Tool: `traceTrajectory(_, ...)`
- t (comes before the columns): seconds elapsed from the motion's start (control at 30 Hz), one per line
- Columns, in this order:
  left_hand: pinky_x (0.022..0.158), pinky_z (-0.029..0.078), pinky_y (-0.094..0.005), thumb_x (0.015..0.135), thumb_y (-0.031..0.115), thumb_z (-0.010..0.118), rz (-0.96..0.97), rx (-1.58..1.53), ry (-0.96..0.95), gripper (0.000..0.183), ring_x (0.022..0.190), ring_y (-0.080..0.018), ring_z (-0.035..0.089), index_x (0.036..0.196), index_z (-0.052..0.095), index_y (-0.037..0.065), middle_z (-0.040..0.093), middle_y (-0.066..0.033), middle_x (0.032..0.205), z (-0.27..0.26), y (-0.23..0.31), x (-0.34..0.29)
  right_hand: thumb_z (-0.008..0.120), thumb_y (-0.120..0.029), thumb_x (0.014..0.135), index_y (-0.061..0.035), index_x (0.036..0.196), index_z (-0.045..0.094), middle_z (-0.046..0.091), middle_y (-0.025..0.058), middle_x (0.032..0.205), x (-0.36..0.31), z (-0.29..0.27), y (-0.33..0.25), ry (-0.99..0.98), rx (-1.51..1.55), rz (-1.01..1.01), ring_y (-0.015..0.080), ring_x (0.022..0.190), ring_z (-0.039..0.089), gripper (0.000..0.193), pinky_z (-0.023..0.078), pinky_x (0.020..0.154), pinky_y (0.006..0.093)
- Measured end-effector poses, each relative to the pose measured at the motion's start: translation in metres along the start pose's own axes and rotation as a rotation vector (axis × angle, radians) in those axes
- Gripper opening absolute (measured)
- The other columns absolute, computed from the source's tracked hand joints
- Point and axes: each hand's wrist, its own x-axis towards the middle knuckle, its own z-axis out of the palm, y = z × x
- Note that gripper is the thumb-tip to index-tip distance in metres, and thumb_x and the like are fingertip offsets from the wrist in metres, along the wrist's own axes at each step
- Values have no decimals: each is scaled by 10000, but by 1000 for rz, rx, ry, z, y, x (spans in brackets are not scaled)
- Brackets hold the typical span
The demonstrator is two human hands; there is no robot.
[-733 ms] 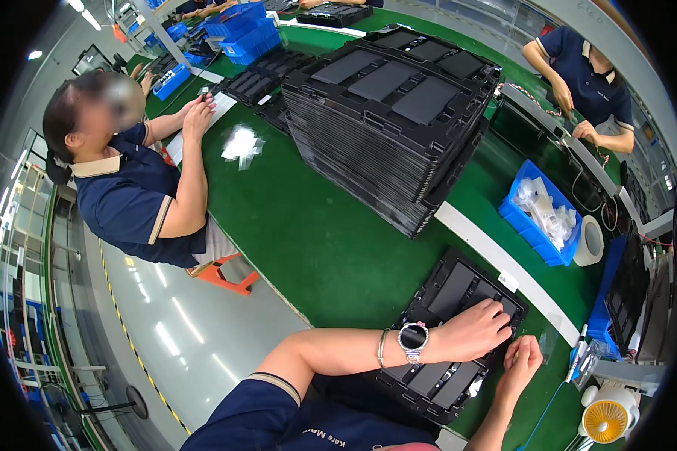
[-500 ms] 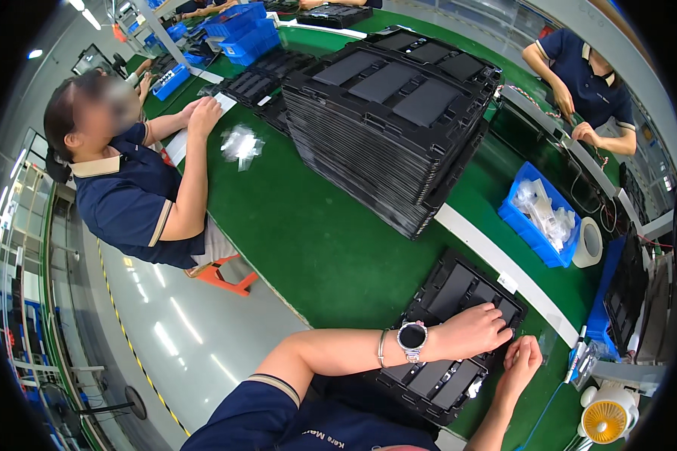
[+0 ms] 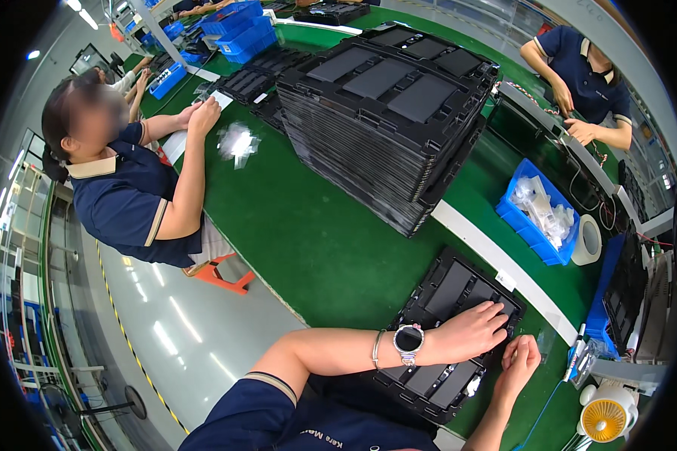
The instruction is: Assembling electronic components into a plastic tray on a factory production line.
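On the green table in front of me lies a black plastic tray (image 3: 445,289) with flat dark rectangular panels set in it. My left hand (image 3: 474,331), a watch on its wrist, reaches across the tray. Its bent fingers are close together, tips down near the tray's right edge; what is under them is hidden. Just off that edge, my right hand (image 3: 520,359) is closed with curled fingers, and anything pinched there is too small to make out. A small shiny whitish piece (image 3: 472,386) sits at the tray's near right side.
Beyond the tray rises a tall stack of similar black trays (image 3: 376,143). A blue bin (image 3: 538,214) of clear packets stands at right beside a tape roll (image 3: 587,240). A small yellow fan (image 3: 603,421) is near right. One co-worker (image 3: 139,180) sits left, another (image 3: 590,90) works far right.
My view has shifted very slightly. Both my hands stay almost in place over and beside the tray, with no clear change in what they hold.
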Motion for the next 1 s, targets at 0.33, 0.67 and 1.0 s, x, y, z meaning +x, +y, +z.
traceTrajectory(0.33, 1074, 376, -462, 831, 209, 661, 11, -14, 28, 359, 1259, -393, 498, 1086, 576, -29, 584, -231, 1260, 2, -1, -1, 519, -191, 1001, -69, 707, 510, 468, -24, 584, -1, 1, -2, 3, -11, -14, 16, 457, 299, 318, 165, 411, 201)
traceTrajectory(0.67, 937, 441, -402, 819, 278, 708, -169, -200, 173, 335, 1223, -302, 485, 1051, 608, 58, 568, -133, 1222, -26, -3, 8, 519, -165, 993, -61, 732, 530, 491, -17, 606, -5, 4, -7, 6, -26, 0, 17, 471, 320, 282, 179, 429, 198)
traceTrajectory(1.0, 566, 501, -303, 1018, 274, 502, -560, -1005, 23, 450, 602, -154, 662, 1378, 384, 31, 702, -64, 736, -32, -9, 12, 531, -175, 994, -47, 752, 549, 502, -14, 625, -9, 3, -12, 13, -56, -28, 19, 486, 334, 274, 187, 437, 198)
